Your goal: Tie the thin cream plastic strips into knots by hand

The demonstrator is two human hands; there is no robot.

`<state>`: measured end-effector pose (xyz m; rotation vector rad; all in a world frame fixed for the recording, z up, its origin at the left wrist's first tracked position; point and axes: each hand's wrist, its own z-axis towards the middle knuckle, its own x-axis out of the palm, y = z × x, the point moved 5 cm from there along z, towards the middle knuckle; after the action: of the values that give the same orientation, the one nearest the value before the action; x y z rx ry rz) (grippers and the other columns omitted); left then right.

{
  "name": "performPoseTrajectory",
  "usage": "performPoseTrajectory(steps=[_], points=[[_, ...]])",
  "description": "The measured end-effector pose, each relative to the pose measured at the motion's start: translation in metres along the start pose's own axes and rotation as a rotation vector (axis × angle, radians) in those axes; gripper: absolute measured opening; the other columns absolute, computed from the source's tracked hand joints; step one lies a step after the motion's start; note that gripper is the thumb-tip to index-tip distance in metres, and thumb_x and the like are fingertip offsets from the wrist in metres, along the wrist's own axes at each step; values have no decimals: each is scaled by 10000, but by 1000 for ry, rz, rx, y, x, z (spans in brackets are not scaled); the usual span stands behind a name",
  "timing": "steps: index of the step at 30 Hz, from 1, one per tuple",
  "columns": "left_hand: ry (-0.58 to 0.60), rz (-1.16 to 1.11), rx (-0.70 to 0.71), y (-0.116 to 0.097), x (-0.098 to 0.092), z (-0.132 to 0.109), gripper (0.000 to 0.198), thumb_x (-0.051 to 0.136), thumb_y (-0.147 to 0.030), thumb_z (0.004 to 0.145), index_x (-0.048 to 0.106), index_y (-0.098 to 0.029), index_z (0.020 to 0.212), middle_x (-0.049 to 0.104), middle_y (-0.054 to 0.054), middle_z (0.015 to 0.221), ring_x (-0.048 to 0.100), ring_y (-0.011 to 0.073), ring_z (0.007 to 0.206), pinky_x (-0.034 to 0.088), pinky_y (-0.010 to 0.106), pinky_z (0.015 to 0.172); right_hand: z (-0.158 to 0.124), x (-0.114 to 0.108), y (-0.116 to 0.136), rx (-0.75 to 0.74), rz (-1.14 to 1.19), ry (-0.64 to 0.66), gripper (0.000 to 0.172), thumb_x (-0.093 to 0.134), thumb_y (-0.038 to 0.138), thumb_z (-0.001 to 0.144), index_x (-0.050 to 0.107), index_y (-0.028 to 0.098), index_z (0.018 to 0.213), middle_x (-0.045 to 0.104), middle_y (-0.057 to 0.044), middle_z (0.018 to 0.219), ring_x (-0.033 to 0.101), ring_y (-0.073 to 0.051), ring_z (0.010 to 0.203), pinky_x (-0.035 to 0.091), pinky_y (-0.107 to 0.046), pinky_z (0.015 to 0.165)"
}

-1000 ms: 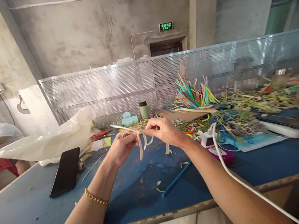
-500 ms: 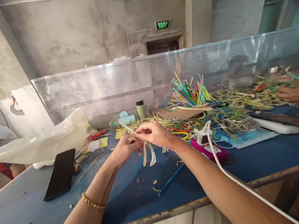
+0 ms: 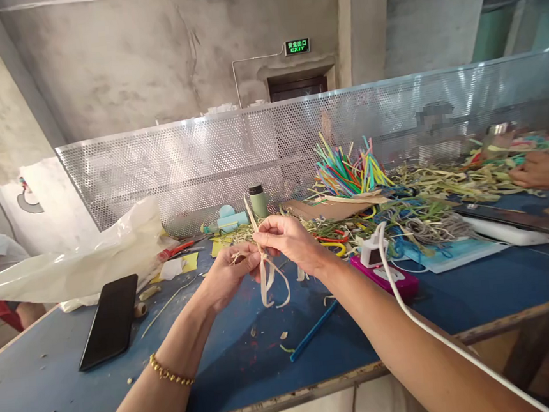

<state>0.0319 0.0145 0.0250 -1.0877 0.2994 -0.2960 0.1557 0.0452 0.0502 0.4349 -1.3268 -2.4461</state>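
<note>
And the strip [image 3: 262, 274] swings up: half a second ago its upper end leaned out left, and now it stands steeply, its tip showing just left of the flask [image 3: 257, 201], while the ends below fan into a loose curl. The right hand [image 3: 288, 246] has risen slightly with it, thumb and forefinger pinched narrow on the strip. The left hand [image 3: 232, 272] is bunched too, fingertips gripping its pale strands.

All this happens on the near side of the flask, above the table [image 3: 242, 385]. The step in hand looks like wrapping or knotting the strip at the fingertips. The next move, I'd judge, calls for the left to hold the crossing firm while the right guides the end, without letting the thin material twist or slip.

Hard to read, though: fingers cover the crossing, so whether there's a knot I can't tell, nor whether this is one piece or several. Far right of the flask, a co-worker's hand [image 3: 538, 171] is cut off by the edge, its hold unclear.
</note>
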Motion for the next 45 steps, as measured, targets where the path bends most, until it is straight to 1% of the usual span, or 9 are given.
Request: performPoseTrajectory(steps=[3,8,17,20,24,26,31,38,45], points=[[-4,-58,-4,0,4,-1,233,713,-348,807,697,-124,745,602,34,654,525,118,579,406,272,593,-1,2,1,-52,-47,-40,221,666,356,814,546,174,773,549,24,612,495,-95,525,392,-250,496],[-31,-132,-4,-5,10,-2,240,747,-325,774,688,-111,683,584,31,633,514,111,578,415,257,565,-6,10,8,-239,-239,-168,176,604,326,857,507,191,798,542,15,686,517,-113,603,422,-272,563],[-24,-152,-17,-5,10,-2,224,760,-321,762,708,-109,711,613,34,637,527,106,567,412,253,571,-6,5,5,-237,-265,-300,193,591,357,865,507,193,806,545,15,678,515,-116,591,420,-268,565],[-83,-137,14,-7,2,0,215,759,-318,762,699,-116,716,596,18,628,516,99,568,393,245,581,-1,-5,4,-168,-270,-253,270,557,428,893,558,176,799,605,-18,718,559,-134,653,442,-283,626],[-153,-45,67,-8,-10,1,216,730,-319,793,680,-126,710,582,11,623,494,96,566,356,243,577,1,-4,3,-49,-236,100,422,465,480,946,654,150,762,674,-53,749,610,-152,724,454,-301,711],[-164,-10,66,-6,-14,1,221,715,-325,806,679,-126,716,585,15,633,476,93,554,338,244,563,0,-3,4,-29,-245,166,423,501,479,932,666,146,731,664,-45,700,594,-144,674,441,-290,664],[-141,-22,51,-5,-13,1,242,720,-326,798,667,-120,682,566,12,623,464,90,550,332,240,556,1,-7,5,-71,-256,51,252,697,377,799,651,137,736,623,-12,652,548,-119,614,413,-261,594],[-167,-202,-2,-1,-13,1,229,794,-304,719,665,-117,696,548,-8,614,455,74,536,341,220,546,2,-6,6,-192,-312,30,176,618,304,868,633,145,795,648,-21,733,575,-127,676,441,-267,638],[-176,-259,10,-2,-14,1,231,796,-295,720,656,-114,690,557,0,624,453,72,539,325,217,529,1,-1,8,-256,-375,-31,158,593,262,883,619,152,773,658,-23,730,593,-135,691,450,-268,656]])
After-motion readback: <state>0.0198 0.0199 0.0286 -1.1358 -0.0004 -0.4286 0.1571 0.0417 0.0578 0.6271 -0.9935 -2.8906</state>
